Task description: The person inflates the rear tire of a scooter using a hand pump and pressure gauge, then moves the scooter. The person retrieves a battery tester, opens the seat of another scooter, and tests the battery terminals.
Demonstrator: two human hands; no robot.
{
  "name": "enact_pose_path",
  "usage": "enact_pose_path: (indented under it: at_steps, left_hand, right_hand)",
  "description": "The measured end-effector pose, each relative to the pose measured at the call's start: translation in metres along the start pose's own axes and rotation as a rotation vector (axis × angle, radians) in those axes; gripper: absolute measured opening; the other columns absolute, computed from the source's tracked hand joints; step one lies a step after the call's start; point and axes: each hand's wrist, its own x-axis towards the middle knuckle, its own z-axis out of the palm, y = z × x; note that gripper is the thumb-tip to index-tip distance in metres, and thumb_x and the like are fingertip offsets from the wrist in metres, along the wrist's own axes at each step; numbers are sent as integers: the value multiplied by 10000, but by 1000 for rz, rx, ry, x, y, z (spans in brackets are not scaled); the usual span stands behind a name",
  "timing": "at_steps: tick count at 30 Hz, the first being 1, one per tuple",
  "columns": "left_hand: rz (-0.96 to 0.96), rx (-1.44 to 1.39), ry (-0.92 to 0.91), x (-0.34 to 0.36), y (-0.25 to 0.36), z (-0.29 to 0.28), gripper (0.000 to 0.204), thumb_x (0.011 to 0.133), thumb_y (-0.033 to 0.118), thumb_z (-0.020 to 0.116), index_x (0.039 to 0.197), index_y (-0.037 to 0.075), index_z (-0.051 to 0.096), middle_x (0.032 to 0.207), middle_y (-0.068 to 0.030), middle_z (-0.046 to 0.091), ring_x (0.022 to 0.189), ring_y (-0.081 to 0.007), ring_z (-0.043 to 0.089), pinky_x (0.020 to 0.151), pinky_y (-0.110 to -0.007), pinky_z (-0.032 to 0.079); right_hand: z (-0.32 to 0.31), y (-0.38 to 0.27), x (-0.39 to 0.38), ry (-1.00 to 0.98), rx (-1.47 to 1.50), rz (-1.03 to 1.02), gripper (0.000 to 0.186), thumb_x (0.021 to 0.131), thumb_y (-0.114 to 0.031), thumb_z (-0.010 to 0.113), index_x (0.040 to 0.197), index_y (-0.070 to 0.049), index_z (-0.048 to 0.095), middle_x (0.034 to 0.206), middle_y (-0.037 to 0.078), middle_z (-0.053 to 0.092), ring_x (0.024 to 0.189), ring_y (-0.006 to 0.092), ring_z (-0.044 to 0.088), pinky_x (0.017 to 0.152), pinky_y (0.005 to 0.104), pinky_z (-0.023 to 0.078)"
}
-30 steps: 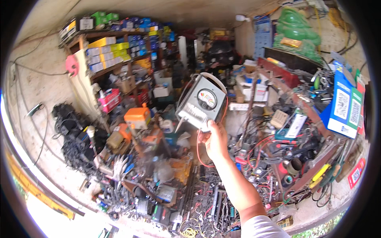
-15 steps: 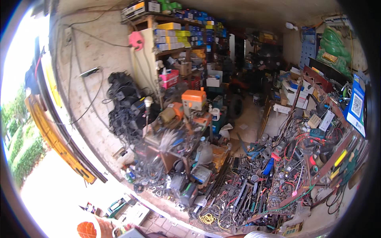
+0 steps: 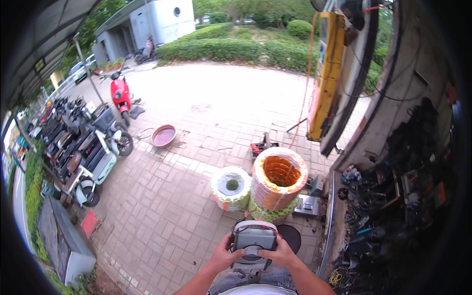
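Note:
Low in the picture, close to my body, I hold a grey box-shaped device (image 3: 255,238) with a pale curved handle and black and red leads. My left hand (image 3: 226,255) grips its left side, and my right hand (image 3: 280,252) grips the right. Both thumbs lie on the near face, pointing toward each other; most of the other fingers are hidden behind the casing. Just beyond it stands a wrapped orange ring-shaped stack (image 3: 263,186) on top of a green-and-yellow wrapped ring (image 3: 275,212). A white-and-green wrapped ring (image 3: 223,197) sits left of them.
A dark round disc (image 3: 290,238) lies right of the device. Beside a doorway sill (image 3: 328,231) is a metal box (image 3: 308,205); cluttered tools fill the right. Farther off are a reddish basin (image 3: 163,136), a red scooter (image 3: 120,93) and several parked scooters. A yellow post (image 3: 327,73) stands by the doorway.
My view has swung left, from the cluttered shop interior to the paved yard outside. Both my hands and the grey device are now in sight; earlier no hand clearly showed.

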Motion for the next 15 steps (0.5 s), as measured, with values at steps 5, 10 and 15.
enact_pose_path:
  at_steps: [5, 10, 15]
  left_hand:
    - [33, -110, 427, 28, 26, -97, 293, 927, 214, 686, 1106, -3, 605, 928, -19, 634, 836, -88, 576, 737, -249, 478]
    - [61, -132, 658, 65, 40, -187, 205, 953, 202, 651, 996, 2, 626, 807, -21, 629, 744, -88, 567, 695, -245, 471]
    - [-27, -303, 720, 133, 71, -292, 198, 975, 195, 607, 1054, 14, 582, 776, -60, 618, 703, -137, 589, 645, -272, 488]
  right_hand:
    - [53, -22, 108, -203, -250, 81, 685, 744, -140, 836, 1318, 12, 494, 1143, 85, 623, 993, 130, 598, 870, 295, 500]
    - [106, -12, 243, -319, -272, 66, 700, 749, -183, 810, 1351, -5, 500, 1233, 124, 591, 1139, 194, 550, 996, 330, 422]
    - [169, -11, 385, -455, -261, -7, 701, 730, -180, 819, 1334, -5, 507, 1211, 126, 592, 1135, 204, 554, 988, 333, 428]
